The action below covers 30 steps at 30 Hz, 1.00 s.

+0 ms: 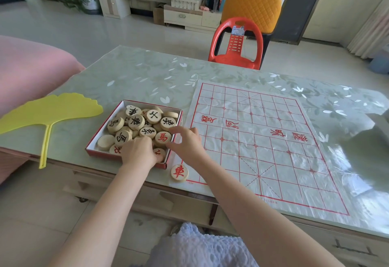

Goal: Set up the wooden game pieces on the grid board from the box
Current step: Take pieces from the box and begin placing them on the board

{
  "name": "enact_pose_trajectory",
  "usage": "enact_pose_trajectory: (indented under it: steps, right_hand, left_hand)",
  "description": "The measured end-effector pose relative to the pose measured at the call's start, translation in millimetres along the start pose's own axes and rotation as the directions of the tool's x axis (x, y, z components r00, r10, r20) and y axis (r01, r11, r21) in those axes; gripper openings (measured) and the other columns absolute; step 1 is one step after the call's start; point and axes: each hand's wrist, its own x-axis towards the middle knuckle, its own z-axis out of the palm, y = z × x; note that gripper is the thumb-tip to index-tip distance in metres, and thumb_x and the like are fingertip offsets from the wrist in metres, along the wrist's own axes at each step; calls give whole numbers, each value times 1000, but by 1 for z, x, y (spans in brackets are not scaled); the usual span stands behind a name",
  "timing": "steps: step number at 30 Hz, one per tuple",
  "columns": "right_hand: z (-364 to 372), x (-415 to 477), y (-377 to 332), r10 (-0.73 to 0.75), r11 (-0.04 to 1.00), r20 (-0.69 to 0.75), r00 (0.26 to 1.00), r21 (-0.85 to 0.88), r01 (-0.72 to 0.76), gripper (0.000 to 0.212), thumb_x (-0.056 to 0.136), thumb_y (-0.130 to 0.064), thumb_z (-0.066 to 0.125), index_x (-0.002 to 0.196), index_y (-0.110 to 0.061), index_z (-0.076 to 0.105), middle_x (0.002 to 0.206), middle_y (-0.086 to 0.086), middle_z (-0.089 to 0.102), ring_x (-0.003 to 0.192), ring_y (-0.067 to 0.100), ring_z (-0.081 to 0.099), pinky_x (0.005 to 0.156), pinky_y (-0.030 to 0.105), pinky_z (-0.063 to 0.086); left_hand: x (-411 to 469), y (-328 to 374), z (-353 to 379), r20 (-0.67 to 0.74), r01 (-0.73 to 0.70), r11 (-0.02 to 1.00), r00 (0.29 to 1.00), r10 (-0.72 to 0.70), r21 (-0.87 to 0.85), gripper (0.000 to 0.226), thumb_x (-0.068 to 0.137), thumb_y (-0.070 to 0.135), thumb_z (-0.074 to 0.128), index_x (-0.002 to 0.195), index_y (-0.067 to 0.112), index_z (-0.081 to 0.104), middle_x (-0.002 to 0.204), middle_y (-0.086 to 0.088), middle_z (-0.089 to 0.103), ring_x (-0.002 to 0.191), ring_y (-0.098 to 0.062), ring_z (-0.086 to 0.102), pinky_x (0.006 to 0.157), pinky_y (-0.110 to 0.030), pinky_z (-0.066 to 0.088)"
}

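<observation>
A shallow red-and-white box (95,138) holds several round wooden pieces with black or red characters. To its right lies the plastic grid board (263,140) with red lines. One red-marked piece (179,172) rests at the board's near left corner. My left hand (139,151) reaches into the near side of the box, fingers curled among the pieces; what it grips is hidden. My right hand (186,139) sits at the box's right edge, thumb and fingers around a red-marked piece (162,137) still in the box.
A yellow leaf-shaped fan (49,115) lies left of the box. The table (147,73) has a floral glass top. A red plastic chair (236,46) stands at the far edge, a pink sofa at the left. A grey object sits at the right edge.
</observation>
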Motion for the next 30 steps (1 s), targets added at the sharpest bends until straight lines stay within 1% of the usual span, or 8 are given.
enact_pose_trajectory:
  steps: [4,8,13,18,22,25,27,30]
  right_hand:
    - [17,14,-4,-33,984,26,999,-173,37,42,85,-20,58,126,-17,52,130,3,51,121,26,32,99,33,24]
    - [26,19,0,-43,957,23,999,-287,48,48,81,-18,59,128,-14,47,128,5,48,118,28,31,98,34,25]
    - [32,23,7,-51,964,-63,997,-263,33,53,81,-37,63,128,-18,48,126,0,51,113,26,33,94,33,23]
    - [35,27,4,-36,974,-117,992,-228,8,52,79,-44,64,124,-19,53,121,1,55,111,25,33,85,30,17]
    - [14,15,1,-19,999,-139,990,-45,13,51,78,-43,67,123,-22,56,115,-1,59,112,23,33,95,31,26]
    - [-12,-10,9,29,994,-175,984,110,-10,48,77,-39,70,120,-21,58,96,-18,51,114,20,36,100,36,34]
    - [-27,-28,19,49,995,-181,982,91,-33,46,76,-39,71,117,-23,59,87,-27,39,112,16,36,100,35,34]
    - [-42,-55,36,50,999,-174,983,-10,-52,45,75,-41,71,115,-24,61,86,-30,37,103,8,27,98,32,29]
  left_hand:
    - [2,-2,0,25,8,996,1000,-6,-94,30,66,36,70,90,17,69,92,-8,70,93,-31,62,66,-29,44]
    - [-3,-3,4,-27,-23,989,999,19,-147,31,66,38,70,89,18,68,91,-7,70,93,-31,62,69,-32,48]
    - [-12,-7,7,-131,-60,961,991,25,-269,39,67,40,70,102,22,63,96,-2,70,98,-27,61,70,-32,44]
    - [-15,-7,6,-165,-100,944,985,49,-314,37,69,38,69,102,22,64,96,-4,69,95,-27,61,70,-32,44]
    - [-14,-12,8,-186,-127,922,981,61,-366,39,70,38,69,103,20,66,98,-4,68,94,-26,61,73,-32,47]
    - [-13,-17,8,-190,-140,886,980,59,-442,42,66,41,72,102,19,67,94,-1,70,89,-21,64,74,-33,51]
    - [-15,-15,6,-216,-172,871,973,78,-460,41,65,40,75,100,19,69,92,0,70,87,-18,64,76,-31,51]
    - [-21,-7,1,-291,-231,854,952,98,-466,36,66,36,76,96,17,69,92,0,67,83,-18,62,74,-29,50]
